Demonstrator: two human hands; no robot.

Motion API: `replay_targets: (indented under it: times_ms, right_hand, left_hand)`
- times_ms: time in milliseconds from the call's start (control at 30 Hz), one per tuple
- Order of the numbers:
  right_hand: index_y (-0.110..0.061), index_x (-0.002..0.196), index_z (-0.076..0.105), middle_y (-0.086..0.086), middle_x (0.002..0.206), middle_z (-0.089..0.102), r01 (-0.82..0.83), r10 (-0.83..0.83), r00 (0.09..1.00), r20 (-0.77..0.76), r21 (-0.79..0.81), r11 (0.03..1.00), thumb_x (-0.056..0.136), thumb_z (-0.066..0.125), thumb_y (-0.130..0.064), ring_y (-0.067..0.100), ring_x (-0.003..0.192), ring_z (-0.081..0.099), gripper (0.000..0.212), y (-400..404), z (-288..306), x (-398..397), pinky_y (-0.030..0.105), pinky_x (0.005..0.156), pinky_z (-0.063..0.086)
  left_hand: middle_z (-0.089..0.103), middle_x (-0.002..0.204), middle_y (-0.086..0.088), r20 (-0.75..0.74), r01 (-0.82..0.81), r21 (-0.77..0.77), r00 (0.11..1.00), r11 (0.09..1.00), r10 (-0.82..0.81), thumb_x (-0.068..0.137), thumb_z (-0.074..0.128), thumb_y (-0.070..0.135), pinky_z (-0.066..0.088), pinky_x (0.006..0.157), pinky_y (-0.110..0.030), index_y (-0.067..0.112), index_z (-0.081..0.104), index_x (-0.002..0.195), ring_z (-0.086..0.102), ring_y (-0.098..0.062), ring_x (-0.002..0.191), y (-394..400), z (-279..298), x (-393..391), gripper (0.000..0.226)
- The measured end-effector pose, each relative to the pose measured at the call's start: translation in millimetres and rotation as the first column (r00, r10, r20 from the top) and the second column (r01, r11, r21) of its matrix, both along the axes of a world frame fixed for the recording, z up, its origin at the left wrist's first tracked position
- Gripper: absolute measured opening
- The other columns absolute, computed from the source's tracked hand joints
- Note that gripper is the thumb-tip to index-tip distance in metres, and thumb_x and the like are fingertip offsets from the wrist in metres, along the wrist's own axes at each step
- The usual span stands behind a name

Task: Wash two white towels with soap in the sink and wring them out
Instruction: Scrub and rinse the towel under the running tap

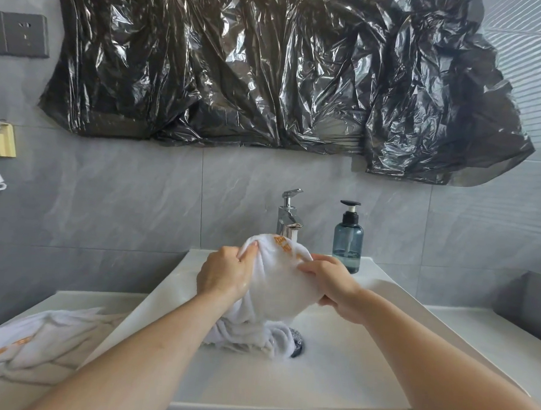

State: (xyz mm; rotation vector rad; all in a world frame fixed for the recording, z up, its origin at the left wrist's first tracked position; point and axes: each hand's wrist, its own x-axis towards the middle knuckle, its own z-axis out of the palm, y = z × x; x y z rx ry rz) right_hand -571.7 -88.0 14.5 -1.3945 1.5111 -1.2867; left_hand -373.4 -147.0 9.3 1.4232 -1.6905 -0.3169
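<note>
A soft white terry towel (277,280), stitched with orange lettering near its top, is bunched into a rounded dome over the middle of the white, glossy rectangular sink (332,380), its lower folds trailing in limp ropes down to the basin floor just beside the metal drain (298,344). The left hand (223,273) grips the towel's left flank, fingers curled into the cloth with the thumb pressing near the top; the right hand (332,285) clamps the right flank, fingers pinching a fold. The towel sits between the two hands and rises above them, its crown just under the spout of the chrome faucet (289,216) at the sink's back edge. At the back right corner of the sink stands a translucent blue-grey soap bottle (348,241) with a black pump. A second white towel (33,346), crumpled and also orange-lettered, lies on the pale counter (487,341) by the sink's left edge. Crinkled black plastic sheeting (270,67) covers the grey tiled wall above.
</note>
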Motion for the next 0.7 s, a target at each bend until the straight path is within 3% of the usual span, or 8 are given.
replay_targets:
  times_ms: [133, 233, 333, 400, 467, 567, 633, 700]
  right_hand:
    - [-0.020, 0.073, 0.052, 0.005, 0.072, 0.038, 0.065, -0.064, 0.997, 0.039, -0.003, 0.998, 0.086, 0.057, -0.016, 0.019, 0.060, 0.028, 0.014, 4, 4, 5, 0.027, 0.051, 0.020]
    - [-0.016, 0.077, 0.054, 0.006, 0.077, 0.047, 0.125, -0.121, 0.983, 0.140, -0.018, 0.992, 0.069, 0.055, -0.026, 0.021, 0.067, 0.041, 0.013, 7, 6, 6, 0.031, 0.061, 0.038]
    - [-0.012, 0.093, 0.066, 0.008, 0.086, 0.061, 0.039, -0.041, 0.980, 0.196, 0.015, 0.999, 0.089, 0.051, -0.020, 0.022, 0.077, 0.058, 0.018, 6, 5, 4, 0.041, 0.076, 0.057]
    - [-0.009, 0.109, 0.068, 0.012, 0.094, 0.064, -0.041, 0.036, 0.991, 0.130, 0.040, 0.998, 0.084, 0.060, -0.022, 0.025, 0.081, 0.061, 0.030, 6, 3, 5, 0.044, 0.077, 0.058]
    - [-0.011, 0.116, 0.065, 0.011, 0.093, 0.063, -0.091, 0.091, 0.996, 0.004, 0.044, 0.995, 0.068, 0.074, -0.022, 0.022, 0.073, 0.061, 0.051, 4, -2, 6, 0.038, 0.068, 0.055]
    - [-0.020, 0.124, 0.053, 0.002, 0.105, 0.065, -0.110, 0.123, 0.974, -0.189, 0.081, 0.991, 0.067, 0.093, -0.027, 0.016, 0.078, 0.064, 0.070, 6, -8, 11, 0.026, 0.056, 0.049]
    - [-0.027, 0.121, 0.053, -0.005, 0.104, 0.065, -0.116, 0.128, 0.954, -0.270, 0.063, 0.991, 0.073, 0.093, -0.029, 0.009, 0.079, 0.066, 0.062, 11, -8, 13, 0.020, 0.053, 0.049]
    - [-0.024, 0.106, 0.060, -0.009, 0.085, 0.062, -0.153, 0.156, 0.940, -0.303, 0.034, 0.988, 0.084, 0.085, -0.026, 0.003, 0.062, 0.058, 0.033, 11, -8, 11, 0.018, 0.049, 0.044]
  left_hand:
    - [0.068, 0.093, -0.009, 0.091, -0.039, -0.002, 0.995, 0.999, 0.039, 0.107, 0.030, 0.063, 0.050, 0.082, -0.040, 0.020, 0.062, 0.077, 0.059, -0.036, 0.090, -1, -1, 2, 0.061]
    - [0.071, 0.103, -0.014, 0.119, 0.007, -0.033, 0.993, 0.999, -0.003, 0.110, 0.031, 0.054, 0.047, 0.080, -0.040, 0.018, 0.065, 0.088, 0.062, -0.039, 0.098, -3, -4, -1, 0.054]
    - [0.065, 0.084, -0.007, 0.080, 0.095, -0.075, 0.993, 0.993, -0.089, 0.111, 0.038, 0.047, 0.040, 0.070, -0.038, 0.022, 0.047, 0.070, 0.057, -0.035, 0.085, 1, -4, -3, 0.048]
    - [0.054, 0.070, 0.001, 0.053, 0.162, -0.120, 0.986, 0.979, -0.157, 0.111, 0.044, 0.041, 0.033, 0.062, -0.037, 0.022, 0.042, 0.066, 0.050, -0.029, 0.074, 5, -2, -4, 0.049]
    - [0.050, 0.065, 0.005, 0.051, 0.252, -0.171, 0.968, 0.952, -0.247, 0.110, 0.048, 0.035, 0.032, 0.056, -0.033, 0.022, 0.043, 0.066, 0.047, -0.025, 0.069, 6, -2, -5, 0.046]
    - [0.067, 0.077, 0.000, 0.097, 0.366, -0.232, 0.930, 0.901, -0.353, 0.108, 0.046, 0.035, 0.039, 0.062, -0.032, 0.018, 0.064, 0.081, 0.060, -0.027, 0.076, 6, -3, -9, 0.036]
    - [0.075, 0.092, 0.000, 0.155, 0.436, -0.244, 0.899, 0.866, -0.409, 0.103, 0.044, 0.035, 0.048, 0.073, -0.035, 0.019, 0.072, 0.098, 0.068, -0.026, 0.090, 7, -5, -11, 0.033]
    - [0.076, 0.101, 0.007, 0.198, 0.484, -0.206, 0.872, 0.851, -0.448, 0.101, 0.042, 0.033, 0.053, 0.083, -0.034, 0.030, 0.070, 0.106, 0.069, -0.018, 0.098, 10, -7, -12, 0.029]
